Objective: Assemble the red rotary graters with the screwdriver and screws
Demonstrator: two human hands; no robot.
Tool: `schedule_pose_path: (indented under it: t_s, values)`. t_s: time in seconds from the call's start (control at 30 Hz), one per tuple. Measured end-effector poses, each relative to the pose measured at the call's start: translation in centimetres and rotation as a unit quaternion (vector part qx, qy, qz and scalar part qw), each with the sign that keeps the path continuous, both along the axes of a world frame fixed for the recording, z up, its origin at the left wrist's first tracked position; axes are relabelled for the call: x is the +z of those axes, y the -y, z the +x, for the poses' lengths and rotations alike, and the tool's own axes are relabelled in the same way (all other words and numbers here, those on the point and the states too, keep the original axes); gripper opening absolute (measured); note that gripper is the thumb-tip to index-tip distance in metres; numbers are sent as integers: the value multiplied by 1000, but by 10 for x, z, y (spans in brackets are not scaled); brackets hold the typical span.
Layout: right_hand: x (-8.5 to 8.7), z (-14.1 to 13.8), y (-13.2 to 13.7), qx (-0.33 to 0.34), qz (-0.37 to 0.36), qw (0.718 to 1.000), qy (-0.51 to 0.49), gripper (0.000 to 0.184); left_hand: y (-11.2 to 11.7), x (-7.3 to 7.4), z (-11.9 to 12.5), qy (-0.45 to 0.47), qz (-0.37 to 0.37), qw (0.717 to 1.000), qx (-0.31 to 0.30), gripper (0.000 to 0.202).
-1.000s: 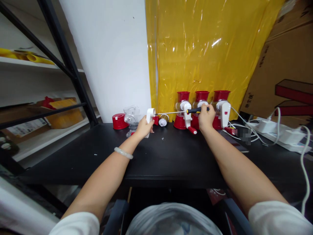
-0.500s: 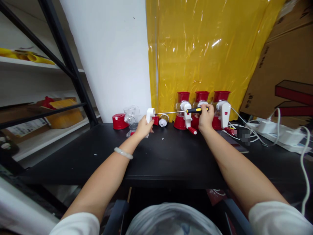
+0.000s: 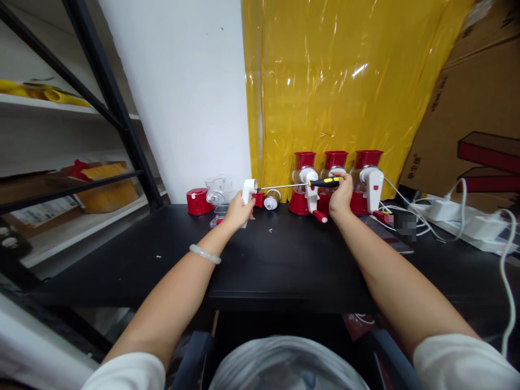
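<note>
My left hand [image 3: 238,211] is closed round a white crank handle [image 3: 248,191] with a red piece at its side, held above the black table [image 3: 284,260]. My right hand [image 3: 340,196] grips the black and yellow handle of a screwdriver [image 3: 300,185]. The long metal shaft lies level and its tip meets the red piece beside the white handle. Behind my right hand stand three red and white rotary graters [image 3: 368,181] in a row against the yellow plastic sheet [image 3: 345,81].
A red base [image 3: 197,201], clear plastic parts [image 3: 218,190] and a small metal drum [image 3: 271,200] lie at the back left. White power strips and cables [image 3: 459,216] run along the right. A tiny screw [image 3: 271,231] lies mid-table. Shelving stands left, cardboard boxes right.
My right hand has shifted a little to the left along with the screwdriver and turned slightly. My left hand and the white handle have stayed in place.
</note>
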State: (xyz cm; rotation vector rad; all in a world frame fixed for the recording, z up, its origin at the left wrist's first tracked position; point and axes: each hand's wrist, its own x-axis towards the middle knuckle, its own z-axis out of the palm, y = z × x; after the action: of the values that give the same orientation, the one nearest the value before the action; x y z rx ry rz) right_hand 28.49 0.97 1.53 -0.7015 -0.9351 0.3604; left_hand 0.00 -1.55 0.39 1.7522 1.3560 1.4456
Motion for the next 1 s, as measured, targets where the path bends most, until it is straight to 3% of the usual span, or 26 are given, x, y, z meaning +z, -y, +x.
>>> schedule_pose_path:
  t_s: [0.13,0.43,0.83,1.0]
  values:
    - [4,-4,3,15,-20,999,-43,19,1,1,0,2,-1,1000,0,14]
    - [1,-2,1,2,-13,1000,-21,13,1,1,0,3,0,1000,2,14]
    - [0,0,1,-26,-31,999,1,33,2,2,1,8,-4,1000,2,10]
    - [-1,1,1,-50,-13,999,10,32,1,0,0,8,-3,1000,-1,15]
